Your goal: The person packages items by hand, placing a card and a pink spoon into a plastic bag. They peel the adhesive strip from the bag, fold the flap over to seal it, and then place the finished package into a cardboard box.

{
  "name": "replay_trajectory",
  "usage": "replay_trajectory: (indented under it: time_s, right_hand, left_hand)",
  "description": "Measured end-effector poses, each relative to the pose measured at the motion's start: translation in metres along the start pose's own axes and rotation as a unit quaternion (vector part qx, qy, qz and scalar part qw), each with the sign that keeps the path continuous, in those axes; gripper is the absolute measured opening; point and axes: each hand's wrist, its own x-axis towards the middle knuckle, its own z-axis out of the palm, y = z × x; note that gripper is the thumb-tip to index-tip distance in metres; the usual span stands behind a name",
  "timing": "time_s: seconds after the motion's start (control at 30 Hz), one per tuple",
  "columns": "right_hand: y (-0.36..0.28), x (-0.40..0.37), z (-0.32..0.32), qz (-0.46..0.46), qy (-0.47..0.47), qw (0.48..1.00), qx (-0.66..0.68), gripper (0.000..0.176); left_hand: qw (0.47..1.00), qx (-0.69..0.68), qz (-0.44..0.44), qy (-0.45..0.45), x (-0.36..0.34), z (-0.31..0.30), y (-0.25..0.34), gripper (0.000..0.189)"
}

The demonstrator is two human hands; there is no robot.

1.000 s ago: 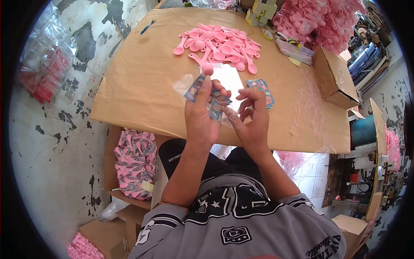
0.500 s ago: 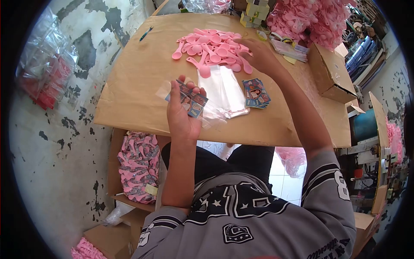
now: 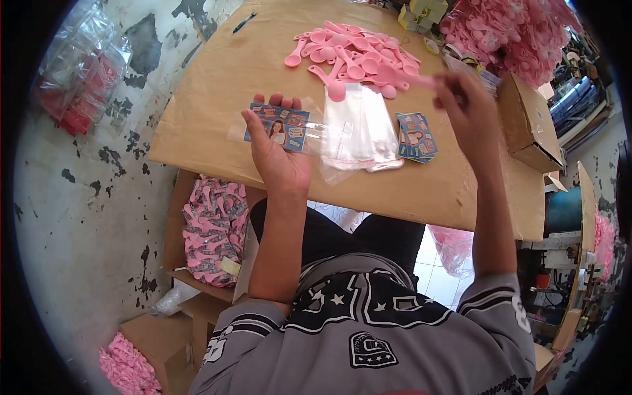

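Observation:
My left hand (image 3: 282,164), palm up, grips a blue printed card (image 3: 293,126) inside a clear plastic bag, with the thumb over its edge. My right hand (image 3: 466,108), smeared by motion, is closed on the end of a pink measuring spoon (image 3: 420,80) whose bowl end points left toward the spoon pile. That pile of pink measuring spoons (image 3: 352,56) lies at the far side of the table. Between the hands rest a stack of clear plastic bags (image 3: 359,131) and a small stack of blue printed cards (image 3: 417,138).
The table (image 3: 217,125) is covered in brown cardboard. A cardboard box (image 3: 530,125) and a big bag of pink spoons (image 3: 507,29) stand at its right. Below, at left, a box holds packed spoons (image 3: 214,230). A pen (image 3: 244,22) lies far left.
My right hand has gone from the spoon pile to the right and taken a pink spoon along. My left hand has turned the bagged card flatter toward me. The view has shifted.

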Motion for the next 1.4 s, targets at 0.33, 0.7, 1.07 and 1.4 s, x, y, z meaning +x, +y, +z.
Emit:
replay_trajectory:
  time_s: [0.33, 0.7, 1.07, 1.4]
  right_hand:
    - [-0.006, -0.109, 0.063, 0.245, 0.032, 0.843, 0.477, 0.018]
    - [-0.013, -0.101, 0.095, 0.133, 0.005, 0.911, 0.391, 0.030]
    - [0.002, -0.093, 0.047, -0.256, -0.072, 0.945, 0.189, 0.032]
    - [-0.030, -0.069, 0.064, -0.284, -0.023, 0.958, 0.033, 0.037]
  left_hand:
    - [0.995, 0.004, -0.022, -0.095, -0.009, 0.014, -0.013, 0.047]
    - [0.970, -0.048, -0.224, -0.082, -0.048, 0.026, -0.040, 0.047]
    - [0.948, 0.027, -0.305, -0.088, -0.021, 0.028, -0.005, 0.045]
    - [0.894, 0.114, -0.413, -0.128, -0.039, 0.037, -0.001, 0.058]
